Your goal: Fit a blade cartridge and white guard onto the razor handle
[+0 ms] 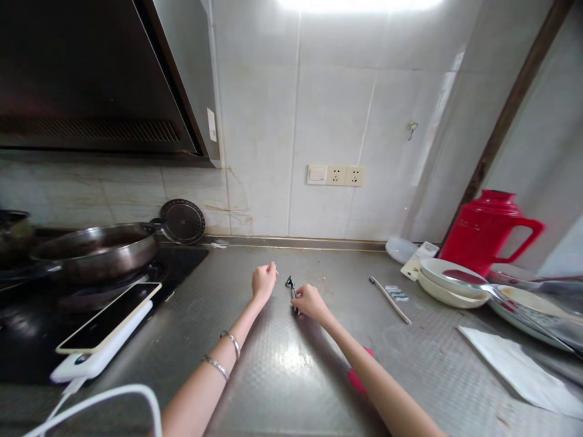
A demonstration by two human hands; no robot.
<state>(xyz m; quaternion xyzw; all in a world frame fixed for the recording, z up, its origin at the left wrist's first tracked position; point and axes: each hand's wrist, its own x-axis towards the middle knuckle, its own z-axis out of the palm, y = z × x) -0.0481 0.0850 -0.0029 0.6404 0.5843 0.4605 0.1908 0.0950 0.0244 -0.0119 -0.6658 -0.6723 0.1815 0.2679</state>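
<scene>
My right hand pinches the handle of a small razor, dark at its head and silvery along the handle, over the metal counter. The razor's head points away from me, and my fingers cover part of its lower end. To the left of the razor, apart from it, my left hand is closed with its fingers curled in; whatever may be inside is hidden. Right of my right hand lie a toothbrush and a small pack of what look like razor cartridges. A pinkish-red thing is partly covered by my right forearm.
On the left, a steel pan sits on the black stove, near a phone on a white power bank with a cable. Stacked dishes, a red thermos and a white paper occupy the right side.
</scene>
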